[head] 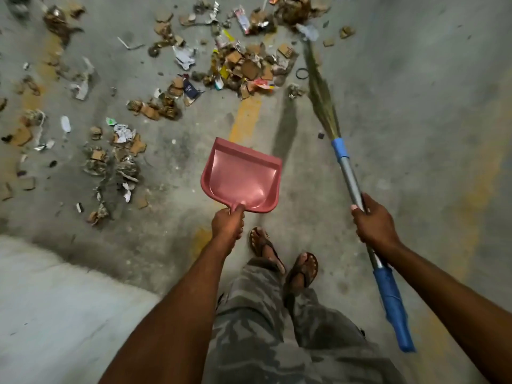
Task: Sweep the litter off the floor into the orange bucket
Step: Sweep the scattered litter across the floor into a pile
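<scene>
A grey concrete floor (401, 106), blotched and dusty, fills the view. A faded yellow stripe (246, 117) runs up the middle, and a fainter yellow band (476, 189) lies to the right. A paler slab (55, 300) takes the lower left corner. The light is dim.

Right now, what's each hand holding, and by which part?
Left hand grips the pink dustpan by its handle. Right hand grips the broom on its metal shaft.
</scene>
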